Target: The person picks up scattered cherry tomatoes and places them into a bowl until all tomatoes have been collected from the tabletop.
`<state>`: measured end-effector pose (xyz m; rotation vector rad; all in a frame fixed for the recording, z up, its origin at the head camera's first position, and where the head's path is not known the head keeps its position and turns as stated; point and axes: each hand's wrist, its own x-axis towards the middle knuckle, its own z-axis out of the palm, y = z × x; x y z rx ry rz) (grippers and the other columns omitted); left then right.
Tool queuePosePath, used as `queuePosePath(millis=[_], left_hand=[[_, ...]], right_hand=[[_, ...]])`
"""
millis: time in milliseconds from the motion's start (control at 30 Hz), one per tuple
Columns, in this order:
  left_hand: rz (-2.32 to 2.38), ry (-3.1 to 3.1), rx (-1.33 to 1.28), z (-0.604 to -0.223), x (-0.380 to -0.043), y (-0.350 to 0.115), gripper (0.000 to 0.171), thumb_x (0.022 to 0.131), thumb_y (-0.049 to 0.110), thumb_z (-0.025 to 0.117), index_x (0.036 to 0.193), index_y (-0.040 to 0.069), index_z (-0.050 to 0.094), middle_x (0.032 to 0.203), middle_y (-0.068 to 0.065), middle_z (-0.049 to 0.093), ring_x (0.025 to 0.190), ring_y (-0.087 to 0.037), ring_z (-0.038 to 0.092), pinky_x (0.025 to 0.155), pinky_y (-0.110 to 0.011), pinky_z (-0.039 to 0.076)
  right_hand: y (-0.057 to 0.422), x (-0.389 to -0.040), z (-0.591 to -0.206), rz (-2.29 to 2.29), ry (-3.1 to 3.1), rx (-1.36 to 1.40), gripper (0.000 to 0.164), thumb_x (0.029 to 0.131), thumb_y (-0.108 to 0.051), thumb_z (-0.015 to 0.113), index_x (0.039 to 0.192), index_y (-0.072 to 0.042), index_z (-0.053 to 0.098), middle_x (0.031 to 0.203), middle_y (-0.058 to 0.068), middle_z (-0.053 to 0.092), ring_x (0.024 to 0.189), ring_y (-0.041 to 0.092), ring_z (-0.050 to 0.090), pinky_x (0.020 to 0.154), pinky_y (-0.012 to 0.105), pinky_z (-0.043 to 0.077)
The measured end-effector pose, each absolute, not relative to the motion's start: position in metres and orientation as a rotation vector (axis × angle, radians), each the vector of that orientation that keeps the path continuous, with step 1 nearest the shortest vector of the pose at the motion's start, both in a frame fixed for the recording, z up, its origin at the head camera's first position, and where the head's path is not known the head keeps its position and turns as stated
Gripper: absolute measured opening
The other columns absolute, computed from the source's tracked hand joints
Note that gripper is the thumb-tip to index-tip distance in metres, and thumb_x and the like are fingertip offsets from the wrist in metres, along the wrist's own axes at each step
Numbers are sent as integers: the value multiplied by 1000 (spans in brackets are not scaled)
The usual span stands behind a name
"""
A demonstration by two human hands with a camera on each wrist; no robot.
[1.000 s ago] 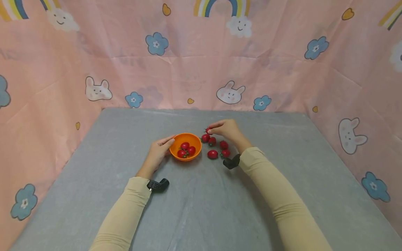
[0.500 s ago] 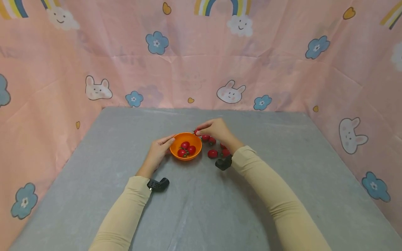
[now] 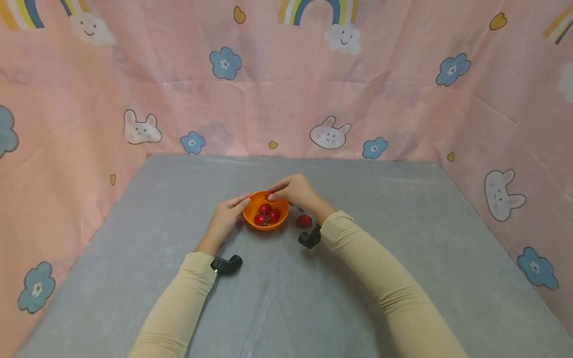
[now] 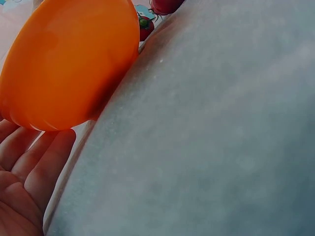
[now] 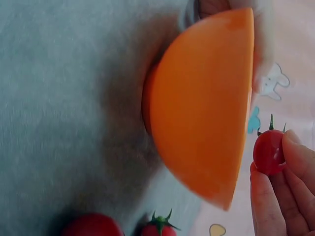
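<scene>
An orange bowl (image 3: 266, 227) stands on the grey tabletop with several red cherry tomatoes (image 3: 265, 209) at its bottom. My left hand (image 3: 225, 217) holds its left side, thumb at the rim and fingers against the outer wall. In the right wrist view, thumb and fingers of my right hand (image 5: 290, 189) pinch another cherry tomato (image 5: 268, 153), its green stem pointing away from the fingers. That tomato is at the bowl's far rim in the head view, with my right hand (image 3: 299, 191) reaching over from the right.
Right of the bowl, a loose cherry tomato (image 3: 303, 221) lies on the tabletop (image 3: 268, 288). Others beside it are hidden under my right hand and wrist in the head view. A pink patterned cloth (image 3: 268, 99) surrounds the table's back and sides.
My right hand has carried the pinched cherry tomato leftward from above the loose ones to the bowl's far rim. The left hand and bowl have stayed in place.
</scene>
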<state>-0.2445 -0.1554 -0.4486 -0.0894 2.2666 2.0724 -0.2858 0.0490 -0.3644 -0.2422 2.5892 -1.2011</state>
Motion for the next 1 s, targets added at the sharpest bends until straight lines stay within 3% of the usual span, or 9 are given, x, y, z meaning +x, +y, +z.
queuePosePath(millis=[100,200,333,767,1000], left_hand=[[2074,2265,-86,-450,-245,-156,43,100,32,59,137,9,61,141,-12,60,117,-18,61,77,-17,55],[2090,2249,-85,-449,-244,-155,43,100,32,60,137,9,61,140,-12,60,107,-10,63,75,-16,54],[2094,2242,-80,-446,-242,-154,43,101,30,59,137,8,61,140,-14,60,100,-5,63,74,-16,53],[2073,2269,-68,-448,-244,-157,44,101,34,59,138,10,60,143,-11,58,109,-11,61,76,-15,53],[2112,2237,-56,-449,-244,-157,42,101,29,59,137,6,61,140,-14,59,96,1,64,75,-16,54]], right_hand=[[44,-284,-366,-1173,2597,-245,23,82,-27,83,103,-18,81,114,3,75,105,19,60,90,31,52],[40,-281,-366,-1177,2572,-252,23,82,-27,83,103,-17,81,113,4,76,116,22,60,104,38,49],[35,-278,-366,-1184,2552,-254,22,82,-26,82,103,-16,81,112,4,76,117,23,60,104,38,49],[23,-279,-376,-1140,2563,-315,19,81,-20,84,99,-14,81,113,6,75,106,23,63,90,32,57],[17,-277,-376,-1052,2596,-393,19,81,-19,83,99,-12,81,118,7,74,114,24,60,105,39,49]])
